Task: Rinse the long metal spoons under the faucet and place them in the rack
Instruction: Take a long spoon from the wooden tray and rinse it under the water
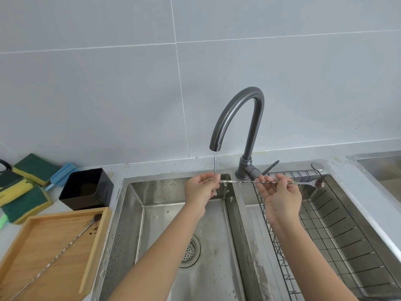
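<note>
I hold a long twisted metal spoon (pixel 240 181) level across the sink divider. My left hand (pixel 200 189) pinches its handle end under the thin water stream from the grey faucet (pixel 238 118). My right hand (pixel 282 194) grips the shaft nearer the bowl. The spoon's bowl (pixel 318 183) carries brown grounds and hovers over the wire rack (pixel 338 224) in the right basin. A second long spoon (pixel 58 253), also dirty, lies slantwise in the wooden tray (pixel 93 257) at the left.
The left basin (pixel 165 224) has a round drain strainer (pixel 189 250). A black square container (pixel 86 189) stands behind the tray. Green-and-yellow sponges (pixel 23 192) and a blue brush lie on the counter at far left. The faucet lever (pixel 270 168) points right.
</note>
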